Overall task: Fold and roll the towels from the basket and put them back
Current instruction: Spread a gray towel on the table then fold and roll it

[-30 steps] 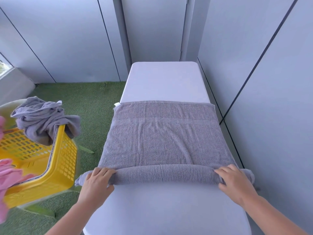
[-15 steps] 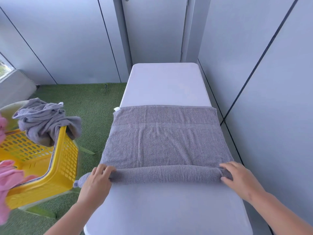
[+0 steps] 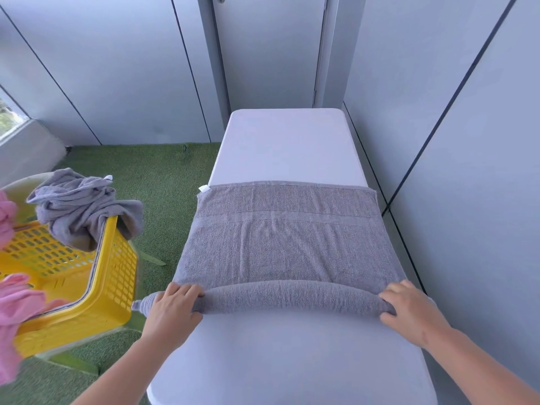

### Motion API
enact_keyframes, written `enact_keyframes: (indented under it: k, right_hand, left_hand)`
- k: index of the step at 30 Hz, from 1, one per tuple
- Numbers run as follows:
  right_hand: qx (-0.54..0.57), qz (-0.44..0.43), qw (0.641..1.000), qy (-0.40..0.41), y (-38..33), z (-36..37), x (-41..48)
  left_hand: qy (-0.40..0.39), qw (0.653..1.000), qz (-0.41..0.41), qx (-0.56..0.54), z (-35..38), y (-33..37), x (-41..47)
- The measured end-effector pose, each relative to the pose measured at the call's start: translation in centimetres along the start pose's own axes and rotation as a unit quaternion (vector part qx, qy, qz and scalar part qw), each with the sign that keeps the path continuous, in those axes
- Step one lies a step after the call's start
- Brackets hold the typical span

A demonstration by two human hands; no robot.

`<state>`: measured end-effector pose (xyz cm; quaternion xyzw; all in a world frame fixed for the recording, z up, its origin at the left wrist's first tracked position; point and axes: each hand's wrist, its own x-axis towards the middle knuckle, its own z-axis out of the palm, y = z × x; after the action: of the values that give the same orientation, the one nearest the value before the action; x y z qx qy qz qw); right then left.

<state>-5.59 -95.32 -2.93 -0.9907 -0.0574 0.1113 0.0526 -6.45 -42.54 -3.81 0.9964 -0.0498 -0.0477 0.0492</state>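
Note:
A grey towel (image 3: 286, 241) lies folded across the white table (image 3: 289, 141), its near edge wound into a thick roll (image 3: 292, 296). My left hand (image 3: 171, 308) grips the roll's left end, fingers curled over the top. At the right end my right hand (image 3: 409, 309) holds the roll the same way, fingers over it. The unrolled part stretches flat away from me. A yellow slotted basket (image 3: 114, 282) stands on the left, with a crumpled grey towel (image 3: 79, 206) draped over its rim and pink towels (image 3: 17, 305) hanging at its near side.
Grey wall panels close in the table's right side and far end. Green artificial turf (image 3: 157, 182) covers the floor to the left, between table and basket. A low ledge with a window (image 3: 11, 118) sits far left. Bare table surface lies beyond the towel.
The roll has grown slightly thicker and moved a little away from me. Both hands shifted forward along with it, still at its two ends.

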Motion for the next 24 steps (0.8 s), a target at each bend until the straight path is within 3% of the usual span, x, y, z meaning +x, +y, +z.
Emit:
enact_keyframes:
  k: [5, 9, 13, 18, 24]
  right_hand:
    - [0.019, 0.013, 0.999, -0.039, -0.2, -0.7, -0.1]
    - [0.053, 0.037, 0.998, -0.024, -1.1, -1.3, -0.1]
    - [0.059, 0.035, 0.997, 0.029, -1.8, -1.4, 0.2]
    - [0.086, 0.012, 0.996, -0.023, -1.6, -0.1, 0.2]
    - [0.024, -0.001, 0.999, 0.032, -1.5, 0.7, 0.9]
  left_hand:
    - [0.042, 0.999, 0.024, 0.011, 0.2, -0.2, -0.8]
    - [0.068, 0.998, -0.011, -0.016, -0.3, 0.4, -0.2]
    - [0.042, 0.996, -0.026, -0.077, -0.4, 1.0, 0.2]
    - [-0.024, 1.000, 0.001, -0.011, -0.6, 1.2, 0.1]
    - [-0.016, 0.999, 0.006, 0.031, -0.2, 0.7, 0.8]
